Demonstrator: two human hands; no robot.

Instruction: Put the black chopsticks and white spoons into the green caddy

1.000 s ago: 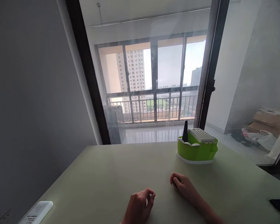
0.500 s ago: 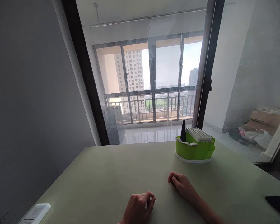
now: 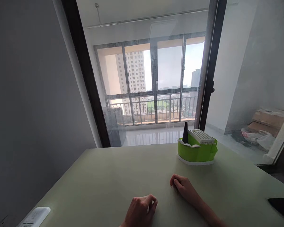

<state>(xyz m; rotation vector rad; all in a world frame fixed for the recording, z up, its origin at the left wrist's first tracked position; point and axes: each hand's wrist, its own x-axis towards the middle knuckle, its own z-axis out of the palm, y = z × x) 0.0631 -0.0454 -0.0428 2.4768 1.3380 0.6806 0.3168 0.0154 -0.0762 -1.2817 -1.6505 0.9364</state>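
My left hand [image 3: 142, 208] rests on the pale green tabletop [image 3: 123, 170] near its front edge. Thumb and forefinger curl toward each other there, with nothing seen between them. To its right and a little farther away lies my right hand [image 3: 181, 184], loosely closed with the fingers folded under. No object shows in it, though the inside of the palm is hidden. Beyond my right hand stands a green organizer box [image 3: 196, 153] with a white base and a slotted grey-white top part [image 3: 202, 136]. A dark pointed piece [image 3: 185, 134] sticks up from its left side.
A white power strip [image 3: 35, 217] lies at the front left corner. At the right edge is a black flat object [image 3: 282, 206], partly cut off. A grey wall [image 3: 38, 94] borders the table's left. Behind the glass are cardboard boxes and plastic bags [image 3: 262, 138].
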